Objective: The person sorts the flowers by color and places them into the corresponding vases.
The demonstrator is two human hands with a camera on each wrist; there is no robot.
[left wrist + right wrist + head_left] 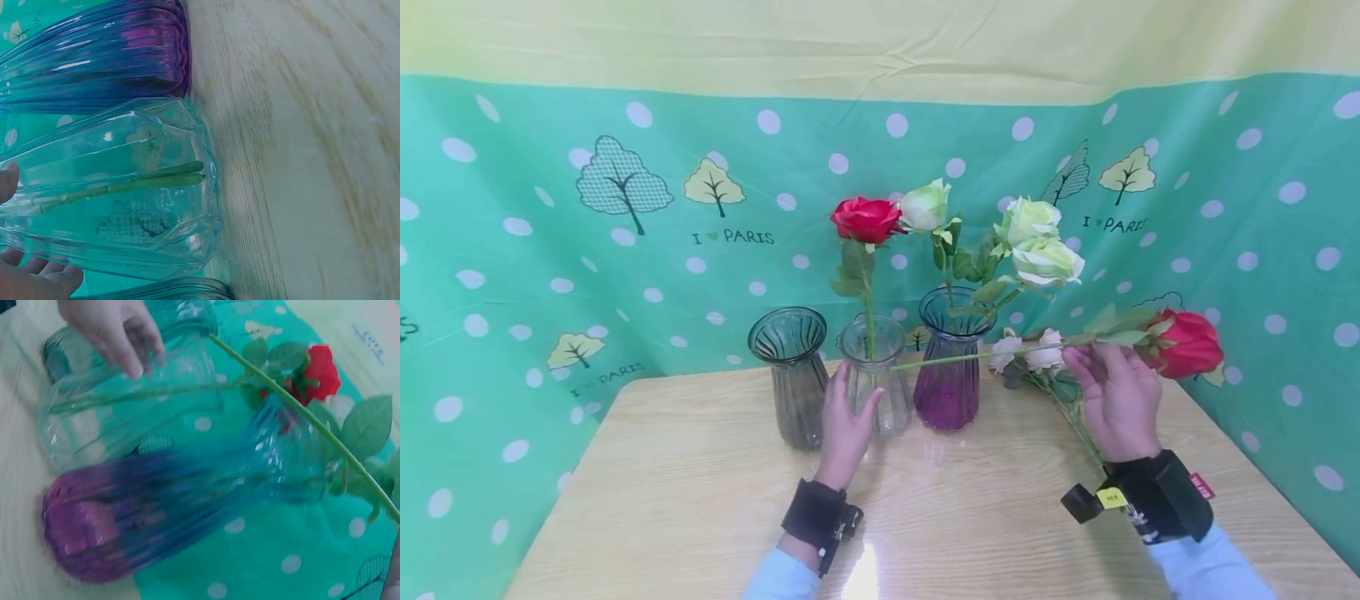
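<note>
Red, round-headed, long-stemmed rose [1186,344]: I see it pinched in the fingers of the right hand [1116,396], stem near-level, bare end leftward near the mouth of the clear, flared glass vase [892,408] grasped by the left hand [846,429].

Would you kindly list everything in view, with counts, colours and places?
Table: one, pale wood, foreground
Curtain: one, green, white-dotted, yellow above, behind table
Grey vase: one, smoky grey, left of row
Clear vase: one, colourless, middle
Purple vase: one, purple and blue, right of row
Standing red rose: one, red, in clear vase
Held red rose: one, red, far right
White-green roses: three, greenish white, in purple vase
Pale pink flowers: two visible, pale pink, table's right
Wristbands: two, black, one per wrist
Sleeves: two, light blue, bottom edge
Left grip: one, bare, around clear vase
Right grip: one, bare, pinching held rose's stem
</note>
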